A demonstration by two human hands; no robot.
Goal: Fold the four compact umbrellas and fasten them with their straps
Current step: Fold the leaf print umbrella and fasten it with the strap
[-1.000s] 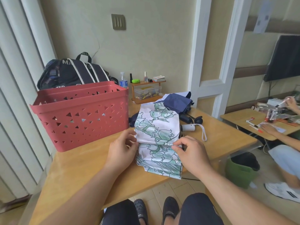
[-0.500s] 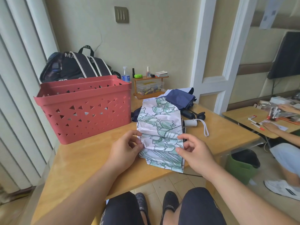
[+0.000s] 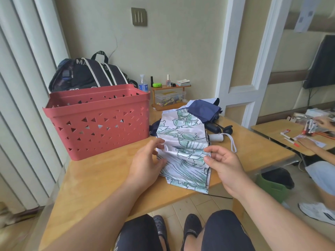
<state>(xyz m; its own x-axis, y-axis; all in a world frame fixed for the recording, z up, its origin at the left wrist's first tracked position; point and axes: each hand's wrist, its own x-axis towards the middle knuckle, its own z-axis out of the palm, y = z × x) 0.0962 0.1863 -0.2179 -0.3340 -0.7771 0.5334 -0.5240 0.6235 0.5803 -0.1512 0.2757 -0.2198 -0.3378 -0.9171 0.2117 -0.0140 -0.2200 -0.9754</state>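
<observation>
Wooden table (image 3: pixel 101 178): flat, creased floral umbrella (image 3: pixel 183 153) fabric

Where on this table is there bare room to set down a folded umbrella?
Bare wood lies in the near-left part of the table, bordered by the red basket, the left hand and the near edge. The far right is crowded: floral umbrella, navy umbrella, dark handles and white handle.
</observation>
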